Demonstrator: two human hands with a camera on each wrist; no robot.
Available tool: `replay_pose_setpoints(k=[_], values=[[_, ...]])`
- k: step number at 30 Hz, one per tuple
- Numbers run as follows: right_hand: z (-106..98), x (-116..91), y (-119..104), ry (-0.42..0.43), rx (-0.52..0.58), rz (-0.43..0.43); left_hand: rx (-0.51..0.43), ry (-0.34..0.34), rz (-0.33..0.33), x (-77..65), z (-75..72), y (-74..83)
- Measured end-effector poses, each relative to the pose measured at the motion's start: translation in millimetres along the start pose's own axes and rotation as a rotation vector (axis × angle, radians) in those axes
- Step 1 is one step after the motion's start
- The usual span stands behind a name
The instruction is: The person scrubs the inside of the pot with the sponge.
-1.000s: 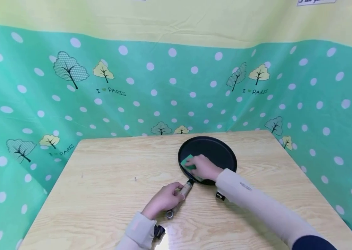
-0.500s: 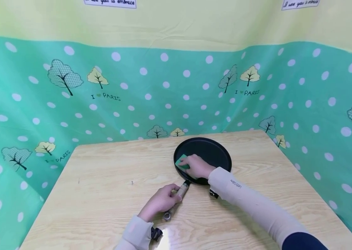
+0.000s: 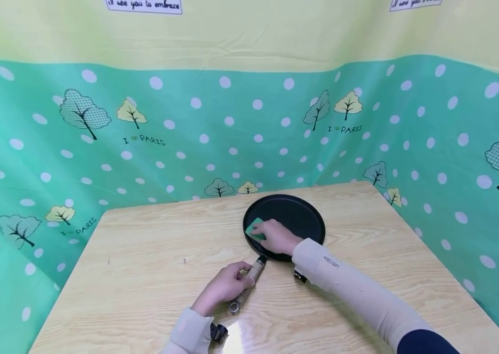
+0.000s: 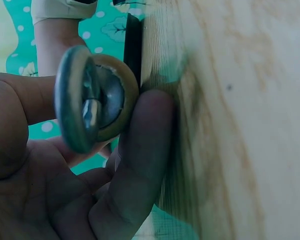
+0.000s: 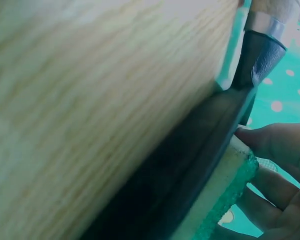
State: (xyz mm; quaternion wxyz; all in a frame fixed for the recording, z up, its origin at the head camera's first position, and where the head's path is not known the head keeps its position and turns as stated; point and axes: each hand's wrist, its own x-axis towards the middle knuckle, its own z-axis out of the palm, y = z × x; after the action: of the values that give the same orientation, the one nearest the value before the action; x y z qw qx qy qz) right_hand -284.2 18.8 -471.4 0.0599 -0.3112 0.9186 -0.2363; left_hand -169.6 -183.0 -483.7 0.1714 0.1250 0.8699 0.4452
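Observation:
A round black frying pan lies on the wooden table, its handle pointing toward the near left. My left hand holds that handle around its middle, thumb on one side and fingers on the other. In the left wrist view the metal hanging ring at the handle's end faces the camera. A green sponge with a pale layer is gripped in my right hand at the pan's left inner side. The right wrist view shows the sponge against the pan's dark rim, thumb and fingers around it.
The light wooden tabletop extends around the pan on all sides. Behind and beside it hangs a green and yellow curtain with dots and trees. Dark wrist straps show below the sleeves.
The head view has shifted, so the pan and both hands appear further left. Relative to the pan, the right hand with the sponge has edged slightly left; the left hand keeps its grip on the handle.

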Motion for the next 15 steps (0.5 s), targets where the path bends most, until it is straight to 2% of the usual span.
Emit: replay_pose_setpoints(k=[4,10,15], values=[[-12,-3,2,0.060,0.023,0.009,-0.005,-0.001,0.000,-0.2,1.3,-1.4],[-54,-15,18,0.208,0.126,0.071,-0.007,0.008,0.008,0.4,1.8,-0.6],[-87,-31,44,0.351,0.078,0.112,-0.014,0.003,-0.017,-0.2,1.2,1.1]])
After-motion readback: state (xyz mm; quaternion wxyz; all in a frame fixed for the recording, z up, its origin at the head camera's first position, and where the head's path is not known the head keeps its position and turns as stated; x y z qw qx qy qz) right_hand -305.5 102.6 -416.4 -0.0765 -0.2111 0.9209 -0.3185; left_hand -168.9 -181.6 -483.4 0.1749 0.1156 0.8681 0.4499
